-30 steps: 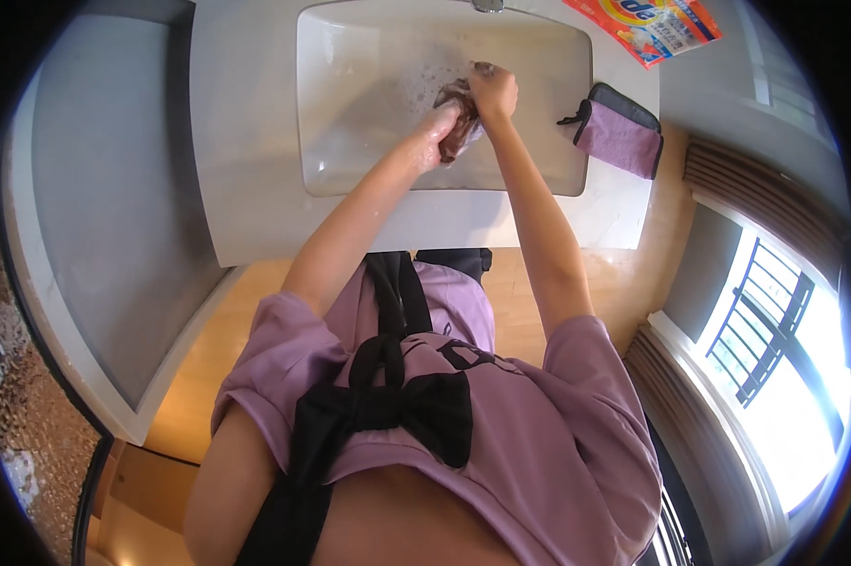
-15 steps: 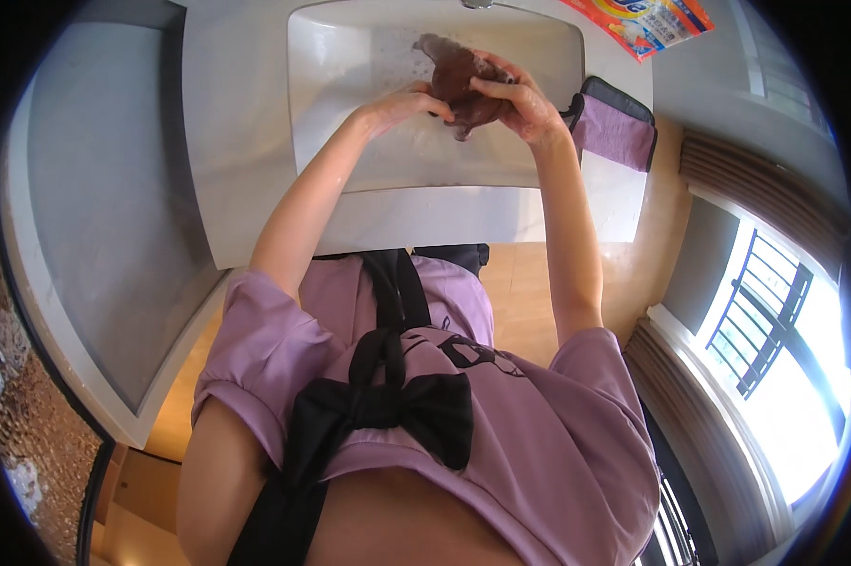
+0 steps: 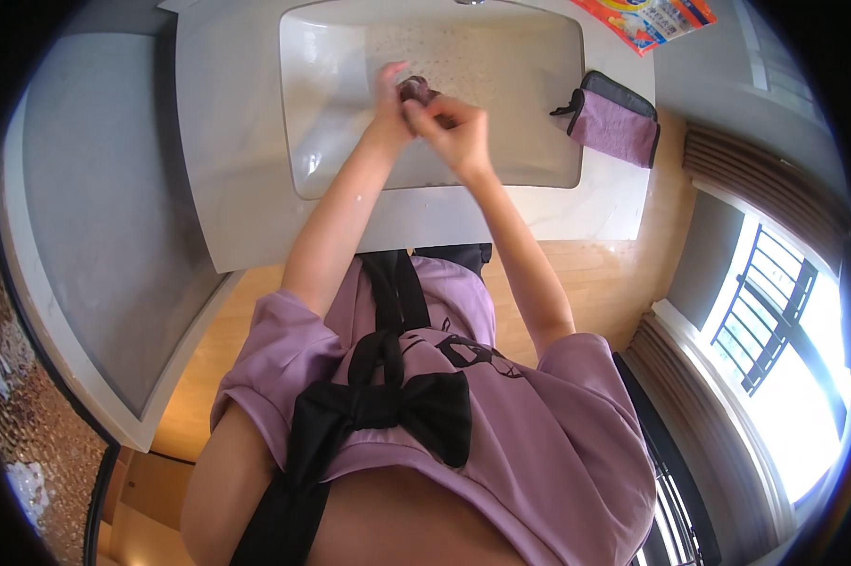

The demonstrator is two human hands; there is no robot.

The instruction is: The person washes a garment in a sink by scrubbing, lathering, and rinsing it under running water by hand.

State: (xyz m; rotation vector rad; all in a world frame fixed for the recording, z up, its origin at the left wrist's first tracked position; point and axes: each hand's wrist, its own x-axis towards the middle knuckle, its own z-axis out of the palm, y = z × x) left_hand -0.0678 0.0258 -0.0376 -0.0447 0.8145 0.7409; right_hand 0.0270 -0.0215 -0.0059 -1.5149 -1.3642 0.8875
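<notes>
A wet dark brown cloth (image 3: 414, 89) is bunched small between my hands, over the white sink basin (image 3: 529, 123). My left hand (image 3: 391, 106) bears it against the palm, with some fingers pointing away from me; part of its grip is hidden. From the other side my right hand (image 3: 461, 137) presses on the bundle, its thumb and fingers closed round the cloth and slightly blurred. Both hands nearly touch. Droplets or suds dot the basin behind them.
On the counter (image 3: 227, 179) right of the basin lies a purple cloth item with black edging (image 3: 614, 123), its strap over the rim. Beyond it is an orange packet (image 3: 647, 21). The metal drain or tap part (image 3: 470, 3) shows at the top edge. A barred window (image 3: 765, 311) is far right.
The brown cloth was spread loosely between both hands; now it is bunched up. Both hands have come together, the right moving left and toward me.
</notes>
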